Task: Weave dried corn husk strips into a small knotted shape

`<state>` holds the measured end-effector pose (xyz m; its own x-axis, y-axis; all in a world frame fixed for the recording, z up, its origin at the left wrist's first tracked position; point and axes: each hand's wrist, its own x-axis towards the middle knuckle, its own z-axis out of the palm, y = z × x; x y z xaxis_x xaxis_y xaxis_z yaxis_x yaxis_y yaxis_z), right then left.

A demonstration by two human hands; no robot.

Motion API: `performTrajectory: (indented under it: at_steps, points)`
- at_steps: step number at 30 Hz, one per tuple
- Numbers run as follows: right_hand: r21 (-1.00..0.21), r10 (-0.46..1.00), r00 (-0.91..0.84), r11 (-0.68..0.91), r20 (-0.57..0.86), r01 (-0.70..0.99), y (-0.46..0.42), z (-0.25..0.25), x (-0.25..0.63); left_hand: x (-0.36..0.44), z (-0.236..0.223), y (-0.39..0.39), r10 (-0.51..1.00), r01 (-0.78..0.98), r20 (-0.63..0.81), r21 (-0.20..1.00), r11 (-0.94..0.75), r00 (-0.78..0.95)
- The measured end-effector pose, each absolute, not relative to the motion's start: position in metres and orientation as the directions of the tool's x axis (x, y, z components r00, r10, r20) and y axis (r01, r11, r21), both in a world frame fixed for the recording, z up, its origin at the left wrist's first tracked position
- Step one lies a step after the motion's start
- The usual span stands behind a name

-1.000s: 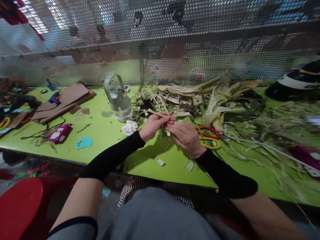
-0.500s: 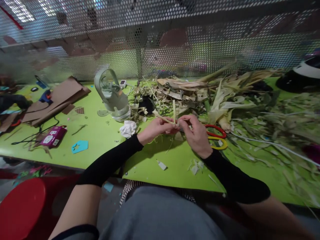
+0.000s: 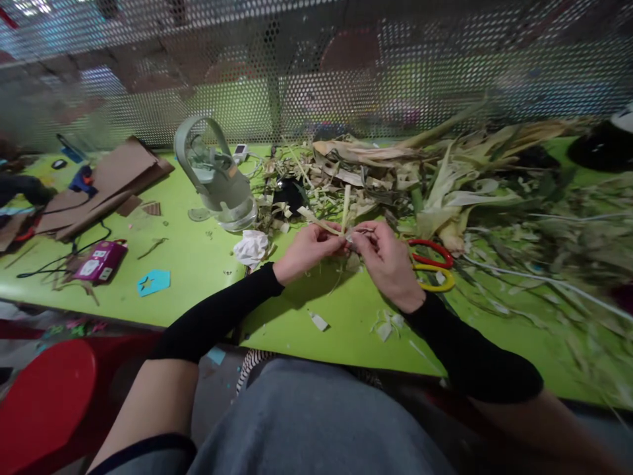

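Observation:
My left hand (image 3: 310,249) is closed, its thumb and fingers pinching pale corn husk strips (image 3: 346,201). One strip stands upright from the pinch, and another slants to the upper left. My right hand (image 3: 388,260) meets it at the fingertips, thumb and forefinger closed around a small pale, shiny piece too small to name. Thin fibres dangle below the fingers. Just beyond my right hand lie scissors with red and yellow handles (image 3: 435,278), their blades hidden. A heap of dried corn husks (image 3: 366,155) spreads behind both hands.
Left of my hands are a crumpled white tissue (image 3: 252,249), a pale green bottle (image 3: 222,188) and a purple box (image 3: 101,262) with a cord. Cardboard (image 3: 111,178) lies farther left. A white cable (image 3: 548,285) crosses scraps at right. A perforated metal screen (image 3: 316,79) stands behind the table.
My right hand has turned and closed its fingertips against the left. One husk strip now points upright. The camera view has tipped down and shifted slightly.

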<state>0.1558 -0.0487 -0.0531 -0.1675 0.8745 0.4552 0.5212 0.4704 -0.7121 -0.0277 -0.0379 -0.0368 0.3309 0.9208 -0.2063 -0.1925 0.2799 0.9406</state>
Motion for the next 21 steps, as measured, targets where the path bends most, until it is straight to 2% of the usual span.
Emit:
performTrajectory:
  at_steps: [2,5,7,8,11,13,17,21]
  points:
    - [-0.62,0.837,-0.24,0.531,0.492,0.578,-0.049,-0.052,0.156,-0.03,-0.036,-0.035,0.936,-0.222,-0.212,0.934,0.279,0.282]
    - [-0.386,0.726,-0.368,0.644,0.581,0.661,-0.051,-0.049,0.157,-0.033,-0.035,-0.03,0.946,-0.227,-0.22,0.934,0.274,0.237]
    - [-0.286,0.663,-0.433,0.695,0.61,0.66,-0.052,-0.048,0.157,-0.034,-0.037,-0.028,0.951,-0.161,-0.199,0.957,0.24,0.235]
    - [-0.273,0.645,-0.451,0.713,0.617,0.646,-0.053,-0.047,0.156,-0.035,-0.038,-0.028,0.954,-0.102,-0.178,0.973,0.208,0.242]
    - [-0.343,0.651,-0.442,0.728,0.617,0.594,-0.055,-0.047,0.156,-0.036,-0.043,-0.03,0.952,0.106,-0.088,0.993,0.059,0.294]
    - [-0.42,0.69,-0.406,0.703,0.599,0.574,-0.054,-0.047,0.157,-0.036,-0.046,-0.033,0.936,0.172,-0.035,0.985,-0.027,0.349]
    - [-0.524,0.764,-0.343,0.632,0.547,0.571,-0.051,-0.048,0.16,-0.037,-0.047,-0.035,0.903,0.16,-0.016,0.985,-0.059,0.43]
    - [-0.594,0.802,-0.316,0.591,0.507,0.546,-0.051,-0.048,0.161,-0.039,-0.048,-0.032,0.875,0.1,-0.064,0.995,0.019,0.479]
